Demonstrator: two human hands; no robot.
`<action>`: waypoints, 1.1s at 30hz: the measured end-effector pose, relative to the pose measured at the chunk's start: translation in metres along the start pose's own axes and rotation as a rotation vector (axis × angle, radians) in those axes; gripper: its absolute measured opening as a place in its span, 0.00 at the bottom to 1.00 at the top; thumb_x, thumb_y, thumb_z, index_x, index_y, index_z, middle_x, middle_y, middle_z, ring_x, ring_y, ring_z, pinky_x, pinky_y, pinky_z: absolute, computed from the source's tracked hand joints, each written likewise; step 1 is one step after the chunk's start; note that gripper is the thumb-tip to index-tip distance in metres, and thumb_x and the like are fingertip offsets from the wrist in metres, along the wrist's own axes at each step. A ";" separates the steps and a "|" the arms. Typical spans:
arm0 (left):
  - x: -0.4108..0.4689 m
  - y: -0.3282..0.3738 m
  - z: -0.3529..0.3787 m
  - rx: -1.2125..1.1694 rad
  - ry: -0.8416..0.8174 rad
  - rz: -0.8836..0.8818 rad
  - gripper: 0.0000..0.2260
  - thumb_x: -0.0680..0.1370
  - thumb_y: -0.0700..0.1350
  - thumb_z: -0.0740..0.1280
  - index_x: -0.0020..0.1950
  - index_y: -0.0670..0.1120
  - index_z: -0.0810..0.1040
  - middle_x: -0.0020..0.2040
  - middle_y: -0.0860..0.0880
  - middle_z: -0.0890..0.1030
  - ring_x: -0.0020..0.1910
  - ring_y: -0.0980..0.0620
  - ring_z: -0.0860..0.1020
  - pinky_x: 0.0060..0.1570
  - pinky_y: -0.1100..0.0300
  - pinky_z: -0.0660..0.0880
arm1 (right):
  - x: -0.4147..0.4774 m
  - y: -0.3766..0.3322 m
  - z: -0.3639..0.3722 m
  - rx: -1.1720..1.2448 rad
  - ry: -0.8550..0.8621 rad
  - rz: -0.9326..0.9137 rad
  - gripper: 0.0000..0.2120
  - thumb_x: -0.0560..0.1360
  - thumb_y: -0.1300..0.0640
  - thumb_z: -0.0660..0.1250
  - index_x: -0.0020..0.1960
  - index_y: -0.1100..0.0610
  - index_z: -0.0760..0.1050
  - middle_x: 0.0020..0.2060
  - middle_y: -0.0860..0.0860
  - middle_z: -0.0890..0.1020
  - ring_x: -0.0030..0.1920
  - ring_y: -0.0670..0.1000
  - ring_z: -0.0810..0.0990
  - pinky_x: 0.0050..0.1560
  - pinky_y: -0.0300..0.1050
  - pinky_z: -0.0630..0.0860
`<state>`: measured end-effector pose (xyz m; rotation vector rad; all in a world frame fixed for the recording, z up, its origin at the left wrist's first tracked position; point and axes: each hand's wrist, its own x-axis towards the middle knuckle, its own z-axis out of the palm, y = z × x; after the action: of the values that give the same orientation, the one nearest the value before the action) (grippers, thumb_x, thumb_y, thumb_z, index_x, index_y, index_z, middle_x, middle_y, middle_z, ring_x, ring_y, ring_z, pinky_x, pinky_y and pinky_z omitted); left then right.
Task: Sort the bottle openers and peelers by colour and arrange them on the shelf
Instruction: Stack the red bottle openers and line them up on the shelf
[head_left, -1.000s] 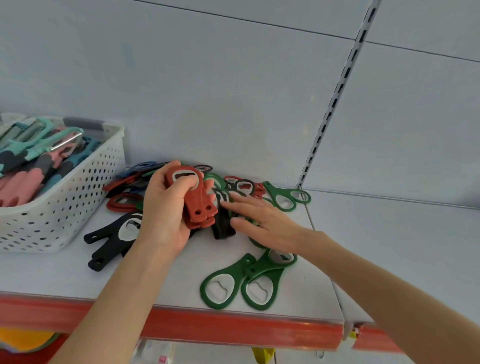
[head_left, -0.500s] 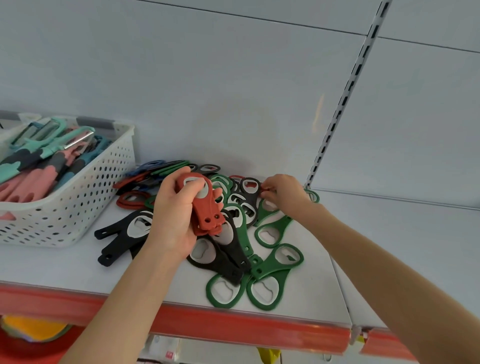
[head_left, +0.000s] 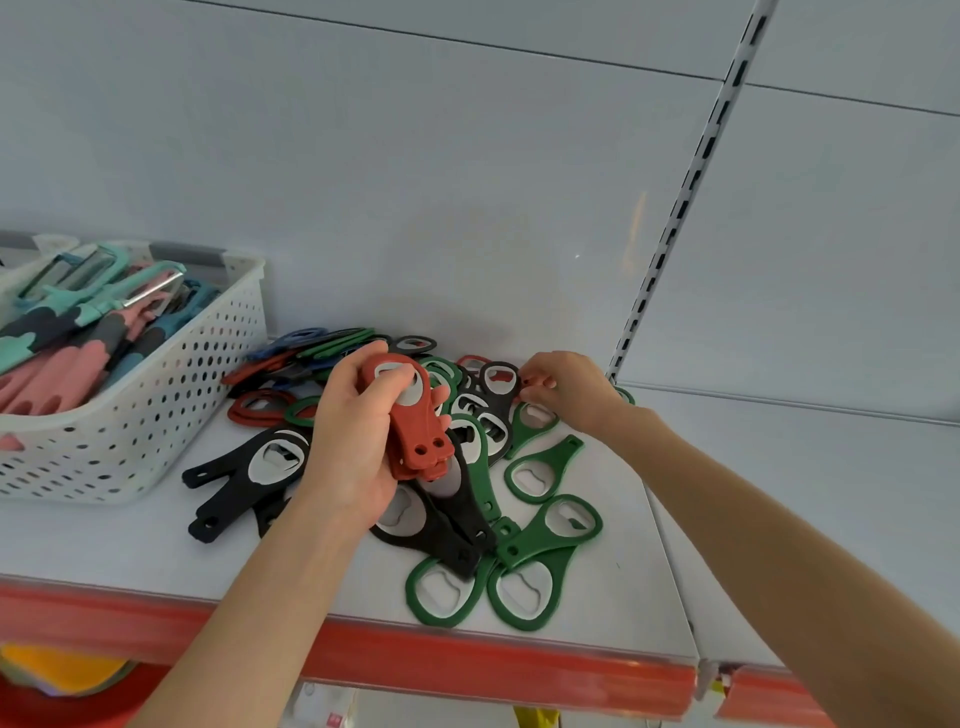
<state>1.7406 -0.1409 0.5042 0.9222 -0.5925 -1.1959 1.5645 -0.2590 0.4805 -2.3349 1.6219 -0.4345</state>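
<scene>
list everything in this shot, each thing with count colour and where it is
shelf: one, white, red front strip
basket: one, white, shelf's left
peelers: many, teal, pink, blue, in basket
held openers: small stack, red, above shelf's middle
green openers: several, green, middle and front right
black openers: several, black, front left and middle
loose red openers: few, red, back left
blue openers: few, blue, behind those
slotted rail: one, white, back wall
left hand: one, grips the held openers
right hand: one, fingers pinch a red opener at the back
</scene>
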 end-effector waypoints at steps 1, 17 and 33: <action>0.000 0.000 0.000 0.000 0.001 -0.002 0.11 0.77 0.36 0.61 0.58 0.46 0.71 0.51 0.40 0.77 0.34 0.50 0.82 0.31 0.59 0.79 | -0.001 0.000 -0.001 0.048 -0.007 0.025 0.14 0.74 0.59 0.67 0.58 0.61 0.76 0.53 0.56 0.81 0.54 0.55 0.76 0.55 0.46 0.71; 0.010 -0.007 0.009 0.022 -0.068 -0.006 0.15 0.77 0.46 0.64 0.62 0.46 0.69 0.52 0.43 0.75 0.45 0.46 0.80 0.35 0.55 0.79 | -0.039 -0.024 -0.057 0.820 0.355 0.169 0.04 0.73 0.67 0.66 0.42 0.60 0.78 0.33 0.53 0.80 0.36 0.51 0.80 0.44 0.41 0.81; 0.017 -0.002 0.005 0.025 0.027 0.041 0.17 0.74 0.32 0.64 0.53 0.53 0.74 0.52 0.40 0.77 0.43 0.43 0.80 0.37 0.54 0.80 | 0.014 -0.007 0.002 -0.127 -0.070 0.053 0.15 0.77 0.59 0.62 0.62 0.58 0.74 0.58 0.57 0.79 0.59 0.57 0.76 0.60 0.49 0.72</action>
<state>1.7411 -0.1590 0.5040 0.9421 -0.6029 -1.1400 1.5757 -0.2697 0.4820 -2.3623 1.7203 -0.2415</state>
